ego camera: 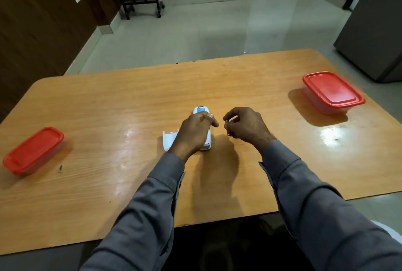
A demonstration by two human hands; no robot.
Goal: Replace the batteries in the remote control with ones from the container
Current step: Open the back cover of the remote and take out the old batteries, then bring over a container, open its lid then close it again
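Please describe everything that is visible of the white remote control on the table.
The remote control looks like white plastic and lies lengthwise on the wooden table, near its middle. Its far end shows a pale blue panel. The left hand rests on top and hides most of the body. A white cover piece lies just to its left.

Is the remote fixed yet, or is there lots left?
Partly. The battery cover is off, lying beside the remote. The left hand steadies the remote; the right hand pinches something small, likely a battery. Both red-lidded containers are closed, so new batteries remain.
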